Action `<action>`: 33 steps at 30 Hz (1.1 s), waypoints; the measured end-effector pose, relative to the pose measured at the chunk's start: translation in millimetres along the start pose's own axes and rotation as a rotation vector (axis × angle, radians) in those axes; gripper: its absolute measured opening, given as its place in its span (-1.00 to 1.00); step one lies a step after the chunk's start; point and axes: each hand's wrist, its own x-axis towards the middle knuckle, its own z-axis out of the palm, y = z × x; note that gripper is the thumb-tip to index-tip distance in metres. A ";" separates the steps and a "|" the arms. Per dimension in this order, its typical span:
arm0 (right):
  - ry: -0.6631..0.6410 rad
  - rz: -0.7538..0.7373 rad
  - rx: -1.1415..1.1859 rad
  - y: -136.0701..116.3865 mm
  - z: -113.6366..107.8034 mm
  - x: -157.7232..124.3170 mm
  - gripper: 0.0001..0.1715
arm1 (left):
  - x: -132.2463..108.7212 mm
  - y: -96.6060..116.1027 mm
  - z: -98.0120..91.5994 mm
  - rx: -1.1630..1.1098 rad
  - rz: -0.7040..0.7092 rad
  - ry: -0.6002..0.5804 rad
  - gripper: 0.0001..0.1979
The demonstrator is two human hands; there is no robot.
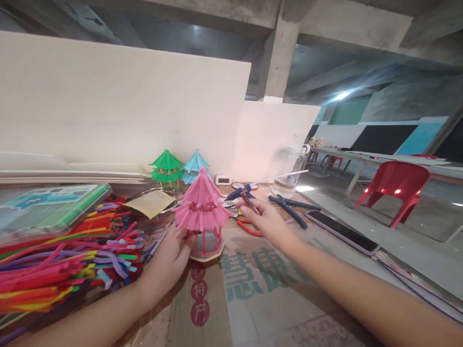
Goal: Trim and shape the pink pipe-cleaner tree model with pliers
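Note:
A pink pipe-cleaner pavilion (201,212) with a two-tiered roof, thin pink posts and a pale base stands upright on the cardboard. My left hand (175,253) is closed on its lower left side, thumb against the posts; some fingers are hidden behind it. To the right of the roof, my right hand (262,217) grips a blue hot glue gun (238,192), its nozzle pointing left toward the pavilion. A white glue stick (285,175) sticks out of the gun's back. Orange-handled scissors (249,228) lie beneath my right hand.
Green (166,166) and light-blue pavilions (196,166) stand behind. Colourful pipe cleaners (72,260) and a plastic case (50,212) crowd the left. Rightward are pliers (289,210), a phone (342,231) and a water bottle (287,178). A white board (119,106) rises behind.

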 end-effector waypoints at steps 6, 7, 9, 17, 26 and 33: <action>-0.034 0.060 0.120 19.2 30.4 -15.3 -0.42 | 1.3 -8.0 1.2 -0.002 0.022 0.059 -0.74; -0.043 0.061 0.122 18.7 32.1 -16.5 -0.44 | 1.5 -8.9 1.0 0.000 0.032 0.063 -0.74; -0.064 0.067 0.121 17.1 33.1 -17.1 -0.47 | 1.7 -10.2 0.5 0.003 0.034 0.064 -0.74; -0.174 0.136 0.095 26.0 34.7 -10.4 -0.56 | 2.0 -12.5 -0.7 0.009 0.025 0.069 -0.73; -0.234 0.117 0.108 23.5 31.3 -14.7 -0.55 | 2.6 -4.9 -0.6 -0.003 0.020 0.044 -0.74; -0.309 0.060 0.057 16.8 31.1 -20.3 -0.58 | 1.9 1.0 -2.2 0.003 0.018 0.014 -0.73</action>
